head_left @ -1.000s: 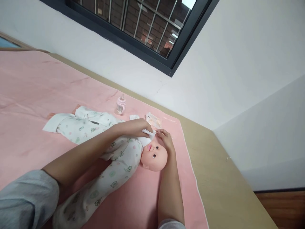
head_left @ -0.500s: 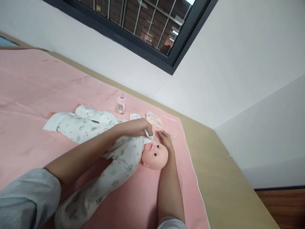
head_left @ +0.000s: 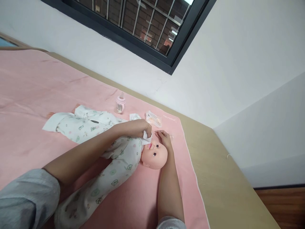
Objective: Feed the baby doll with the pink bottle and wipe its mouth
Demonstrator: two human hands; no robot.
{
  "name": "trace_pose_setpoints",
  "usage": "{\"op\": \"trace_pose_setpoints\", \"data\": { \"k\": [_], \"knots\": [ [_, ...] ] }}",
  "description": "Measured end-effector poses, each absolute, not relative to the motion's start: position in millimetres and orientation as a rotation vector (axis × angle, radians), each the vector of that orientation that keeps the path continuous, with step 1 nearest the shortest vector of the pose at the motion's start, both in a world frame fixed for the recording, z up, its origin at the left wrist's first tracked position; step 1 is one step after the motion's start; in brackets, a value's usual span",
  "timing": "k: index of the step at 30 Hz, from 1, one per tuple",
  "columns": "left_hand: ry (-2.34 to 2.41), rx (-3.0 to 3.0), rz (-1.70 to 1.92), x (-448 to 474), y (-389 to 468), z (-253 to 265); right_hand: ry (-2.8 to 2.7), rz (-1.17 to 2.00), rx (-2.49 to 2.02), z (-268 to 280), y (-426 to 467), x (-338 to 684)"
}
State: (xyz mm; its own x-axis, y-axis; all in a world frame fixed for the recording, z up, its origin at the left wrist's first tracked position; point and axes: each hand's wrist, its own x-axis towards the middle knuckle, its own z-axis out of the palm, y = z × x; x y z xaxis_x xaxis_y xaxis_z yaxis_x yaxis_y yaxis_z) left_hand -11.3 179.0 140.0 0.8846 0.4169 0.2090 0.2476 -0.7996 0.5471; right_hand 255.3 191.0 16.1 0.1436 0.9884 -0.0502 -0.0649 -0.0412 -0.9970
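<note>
A bald baby doll (head_left: 154,156) lies face up on a pink mat (head_left: 133,203), dressed in white pajamas (head_left: 119,171) with small green and pink prints. One sleeve stretches toward the lower left. My left hand (head_left: 142,128) reaches across the doll's chest, its fingers closed on a white fold of the pajamas close to the chin. Just beyond the doll's head, my right hand (head_left: 164,138) rests with fingers loosely bent and apart from the cloth; its wrist lies against the top of the head. Part of the doll's torso is hidden beneath my left forearm.
A pink-topped baby bottle (head_left: 120,104) stands behind the doll. To its right lies a clear plastic packet (head_left: 153,119). The mat covers a wooden board (head_left: 214,165) bordered by a white wall (head_left: 190,92) with a dark-framed window (head_left: 170,65).
My left hand has drawn the white fold of the pajamas slightly to the left. My right hand stays nearly where it was beside the doll's head.
</note>
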Motion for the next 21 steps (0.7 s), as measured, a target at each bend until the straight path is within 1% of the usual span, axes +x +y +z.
{"op": "trace_pose_setpoints", "data": {
  "k": [21],
  "knots": [
    [0.501,2.487,0.39,-11.9,174.1,142.8,-1.067,1.133,-1.313,12.0,191.8,256.7]
  ]
}}
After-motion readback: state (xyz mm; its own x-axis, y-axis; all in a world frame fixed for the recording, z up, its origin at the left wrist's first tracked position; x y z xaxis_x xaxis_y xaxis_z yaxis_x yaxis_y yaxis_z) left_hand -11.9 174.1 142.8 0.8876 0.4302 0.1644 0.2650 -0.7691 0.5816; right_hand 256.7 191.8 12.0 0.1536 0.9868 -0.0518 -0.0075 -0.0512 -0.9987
